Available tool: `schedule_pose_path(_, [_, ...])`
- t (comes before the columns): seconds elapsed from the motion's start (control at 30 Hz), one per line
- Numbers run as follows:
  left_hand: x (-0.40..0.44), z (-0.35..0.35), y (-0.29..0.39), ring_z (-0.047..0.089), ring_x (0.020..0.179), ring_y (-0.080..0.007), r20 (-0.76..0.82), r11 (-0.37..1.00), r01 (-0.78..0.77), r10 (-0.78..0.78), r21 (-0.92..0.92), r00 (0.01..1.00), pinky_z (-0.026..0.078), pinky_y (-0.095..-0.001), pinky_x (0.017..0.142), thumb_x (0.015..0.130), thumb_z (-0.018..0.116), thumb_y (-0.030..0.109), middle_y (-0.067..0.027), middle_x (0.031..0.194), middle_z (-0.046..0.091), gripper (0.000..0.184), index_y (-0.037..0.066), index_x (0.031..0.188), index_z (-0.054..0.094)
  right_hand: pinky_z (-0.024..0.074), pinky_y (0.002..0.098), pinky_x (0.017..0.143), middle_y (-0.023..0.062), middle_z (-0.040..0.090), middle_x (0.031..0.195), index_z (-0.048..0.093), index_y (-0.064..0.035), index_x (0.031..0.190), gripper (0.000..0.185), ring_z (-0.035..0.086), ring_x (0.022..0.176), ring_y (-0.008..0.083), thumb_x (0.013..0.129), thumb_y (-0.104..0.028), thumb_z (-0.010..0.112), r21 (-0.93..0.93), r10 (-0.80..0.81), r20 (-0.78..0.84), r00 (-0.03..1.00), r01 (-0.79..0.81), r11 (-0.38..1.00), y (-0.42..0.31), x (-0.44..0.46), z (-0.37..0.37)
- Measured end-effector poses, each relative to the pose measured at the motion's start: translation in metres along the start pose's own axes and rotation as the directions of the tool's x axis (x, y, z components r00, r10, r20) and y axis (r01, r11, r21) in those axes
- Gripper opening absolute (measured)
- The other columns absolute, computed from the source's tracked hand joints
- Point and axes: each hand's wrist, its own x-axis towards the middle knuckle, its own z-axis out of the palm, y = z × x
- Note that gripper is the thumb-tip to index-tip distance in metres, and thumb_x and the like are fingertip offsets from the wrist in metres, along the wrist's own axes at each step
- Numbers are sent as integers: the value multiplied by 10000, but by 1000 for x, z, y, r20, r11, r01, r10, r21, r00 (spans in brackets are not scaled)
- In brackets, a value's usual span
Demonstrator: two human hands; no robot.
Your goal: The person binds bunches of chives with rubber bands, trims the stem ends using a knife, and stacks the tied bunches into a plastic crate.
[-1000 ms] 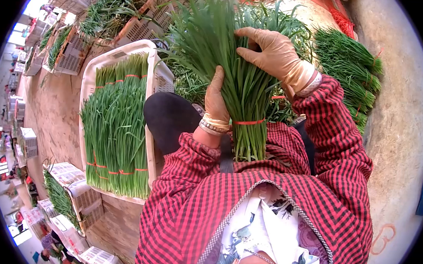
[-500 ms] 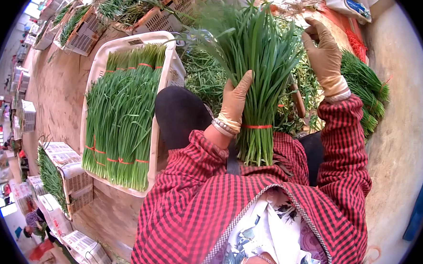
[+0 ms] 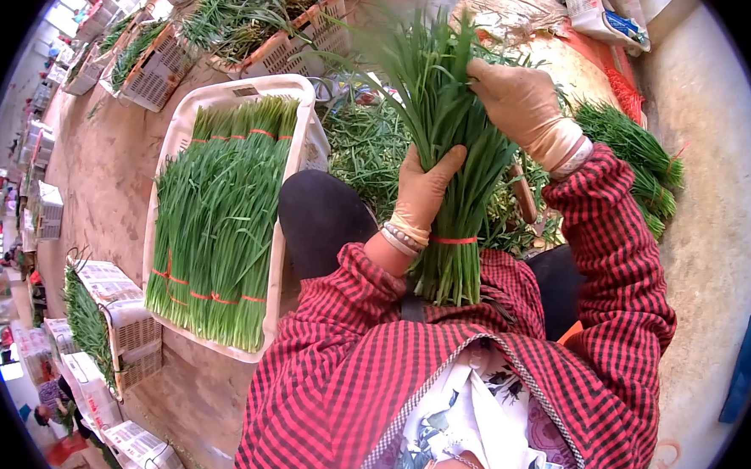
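Note on the floor [image 3: 99, 169], beside the left knee, a white crate [image 3: 304, 112], apparently within easy reach on that side. Find banded green bundles [image 3: 220, 201] laid flat inside, pale stem ends outward at near and far ends, leaves towards the middle, probably for level packing and protection of leaf tips. Record further crates [image 3: 155, 70] of greens well apart, beyond the white one.

Record loose leaves [image 3: 367, 149] heaped ahead of the knees, and more bundles [image 3: 626, 146] lying side by side near the right arm, apparently clear of the heap.

Locate the held bunch [image 3: 448, 276] between both hands, roughly upright in front of the lap, stem ends down, leaves up and spread, presumably for access to the upper leaves. Find the gloved left hand [image 3: 425, 186] closed around the side above the band, thumb in front, apparently as steady support. Find the gloved right hand [image 3: 514, 102] with fingers bent at the upper leaves; cannot tell pinch from mere contact.

Note a brown handle [image 3: 524, 195] just beyond the bunch. Note a red band [image 3: 454, 239] low around the stems, gathering the base yet leaving the tops loose.
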Motion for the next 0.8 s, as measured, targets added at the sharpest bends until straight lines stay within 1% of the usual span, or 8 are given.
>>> schedule_pose_path(0.2, [9,-6,12,650,904,-149,37,996,-91,91,11,995,547,-281,807,863,731,64,-75,1078,674,383,11,1201,560,513,442,702,155,684,876,600,-102,1148,296,671,799,316,921,-279,532,-63,429,145,892,-424,903,90,-27,-17])
schedule_pose_path(0.3, [11,-7,14,651,895,-146,64,988,-148,145,40,987,548,-279,799,866,728,62,-75,1077,675,365,7,1188,565,516,312,682,53,686,838,619,-82,1185,341,647,735,160,899,-265,656,272,442,-18,897,-421,865,88,-39,-24])
schedule_pose_path(0.37, [12,-6,10,652,894,-144,75,985,-162,157,61,985,550,-282,797,866,727,60,-74,1070,678,357,3,1178,564,483,226,648,11,653,788,654,-61,1112,259,583,713,53,896,-197,689,693,442,-114,890,-248,677,70,-34,-32])
schedule_pose_path(0.43, [7,0,8,652,893,-141,87,985,-163,158,48,984,551,-282,797,865,728,61,-76,1063,679,348,1,1167,565,460,201,616,1,635,743,692,-72,1036,164,553,677,34,901,-164,678,720,335,-138,932,-138,680,35,-26,-63])
schedule_pose_path(0.57, [2,1,-10,653,891,-132,108,963,-183,164,197,980,524,-266,809,855,743,84,-61,1042,689,365,7,1168,571,433,208,560,-19,597,665,664,-81,1140,267,532,595,56,889,-162,705,452,141,-83,986,-89,888,-8,-19,-85])
schedule_pose_path(0.63, [-1,3,-13,649,896,-124,131,953,-187,160,236,978,515,-264,812,845,751,90,-57,1042,692,388,7,1179,570,513,339,571,123,644,685,647,-118,1142,313,634,580,233,876,-276,690,250,112,0,994,-109,962,-8,-18,-78])
schedule_pose_path(0.73, [-2,5,-10,647,902,-129,167,899,-214,161,383,973,520,-266,820,830,760,79,-55,1052,690,405,12,1182,572,513,392,568,140,624,675,631,-133,1081,231,646,623,303,878,-236,667,260,62,-21,998,-55,964,12,-33,-55])
schedule_pose_path(0.8, [-4,6,-1,646,900,-135,206,956,-44,-17,290,978,525,-270,830,823,772,90,-53,1062,685,405,12,1175,587,507,421,562,148,604,669,594,-126,993,143,635,642,346,881,-202,638,81,44,101,994,-53,995,22,-47,-51])
